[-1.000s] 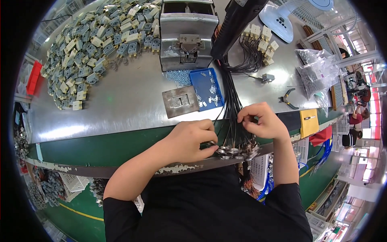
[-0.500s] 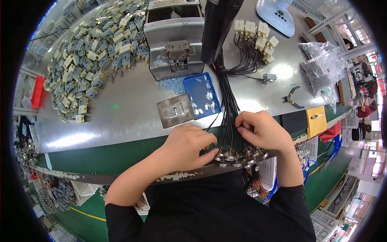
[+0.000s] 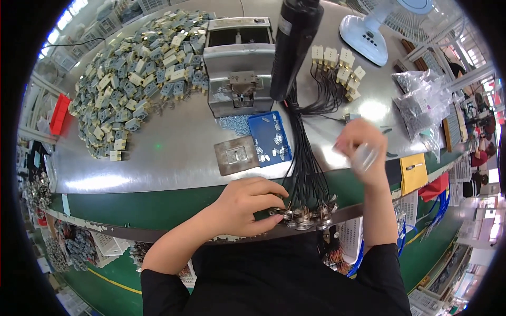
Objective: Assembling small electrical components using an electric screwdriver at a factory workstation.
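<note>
My left hand [image 3: 252, 206] is closed at the table's front edge, thumb and fingertips gripping the end of a black wire next to the round metal pieces [image 3: 303, 220]. These shiny pieces sit at the near ends of a bundle of black wires [image 3: 301, 152], which runs down from beneath a black cylindrical tool. Smeared by motion, my right hand [image 3: 363, 150] is raised over the table to the right of the bundle. Whether it holds anything is unclear. Close beyond it lie a partly hidden grey connector [image 3: 352, 117] and pliers [image 3: 391, 155], mostly covered by the hand.
A metal bench device [image 3: 240, 79] stands behind a blue tray [image 3: 270, 138] of small metal parts, blue screws [image 3: 234, 124] and a metal plate [image 3: 236, 155]. Grey-and-cream connectors [image 3: 142, 73] heap up at left. Cream connectors [image 3: 345, 68], a fan [image 3: 363, 39] and plastic bags [image 3: 424, 100] occupy the right.
My right hand has left the wires and moved up and right towards the grey connector and pliers. The left hand stays at the wire ends. The whole view has shifted slightly.
</note>
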{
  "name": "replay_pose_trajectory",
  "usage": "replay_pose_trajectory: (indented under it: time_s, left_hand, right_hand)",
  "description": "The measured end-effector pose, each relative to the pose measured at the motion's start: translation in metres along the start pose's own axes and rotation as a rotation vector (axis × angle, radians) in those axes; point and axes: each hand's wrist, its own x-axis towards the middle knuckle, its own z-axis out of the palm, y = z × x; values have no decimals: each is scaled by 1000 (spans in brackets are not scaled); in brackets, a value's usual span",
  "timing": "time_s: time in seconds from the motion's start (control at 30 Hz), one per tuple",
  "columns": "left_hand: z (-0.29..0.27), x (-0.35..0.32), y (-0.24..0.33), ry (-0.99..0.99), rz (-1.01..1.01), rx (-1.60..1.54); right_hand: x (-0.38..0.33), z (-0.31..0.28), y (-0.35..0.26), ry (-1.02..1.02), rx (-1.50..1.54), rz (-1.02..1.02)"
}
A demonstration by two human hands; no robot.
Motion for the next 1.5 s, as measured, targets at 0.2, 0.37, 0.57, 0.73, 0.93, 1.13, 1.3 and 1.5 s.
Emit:
replay_pose_trajectory:
  time_s: [0.2,0.37,0.57,0.73,0.93,1.13,1.3,1.5]
  left_hand:
    - [-13,-9,5,279,-264,-412]
    - [-44,1,9,513,-237,-713]
    - [-78,-14,-7,428,-422,-875]
    - [-80,-19,-22,436,-380,-377]
    - [-102,-8,-8,393,-92,105]
    - [-106,-19,-1,277,-267,145]
    - [-104,-35,-21,299,-449,-168]
    - [-95,-31,-29,361,-429,-467]
  right_hand:
    - [35,25,-3,73,-80,15]
    - [68,77,-27,-373,-39,-271]
    - [78,101,-29,-507,91,-140]
    - [79,112,-29,-531,123,-138]
    - [73,124,-32,-490,126,-60]
    - [71,128,-34,-513,147,-25]
    - [69,127,-29,-481,149,-55]
    - [76,119,-32,-424,65,-103]
